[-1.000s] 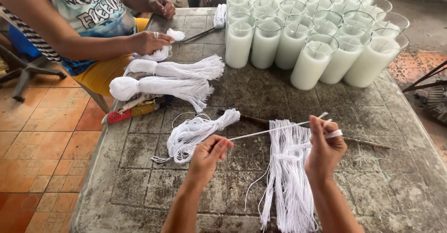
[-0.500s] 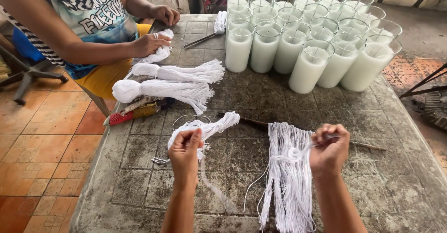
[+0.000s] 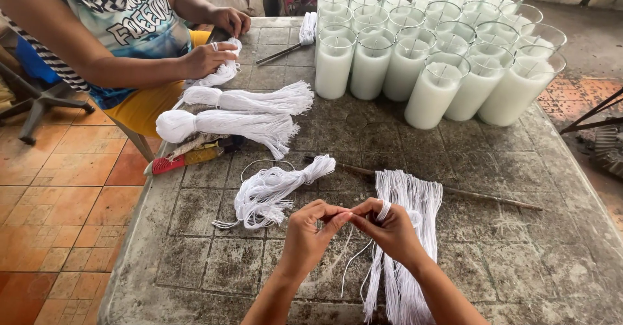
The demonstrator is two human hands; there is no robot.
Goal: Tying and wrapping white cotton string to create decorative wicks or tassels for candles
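Now my left hand (image 3: 310, 229) and my right hand (image 3: 387, 227) meet fingertip to fingertip, both pinched narrow on a thin white string (image 3: 354, 260) that trails down toward the table's near edge. Under my right hand lies the flat bundle of cut white wicks (image 3: 405, 234), its long axis running from near edge toward far edge of the worn grey table (image 3: 519, 260). Left of it sits a loose white skein (image 3: 272, 188). Glass jars of white wax (image 3: 428, 52) crowd the far right corner.
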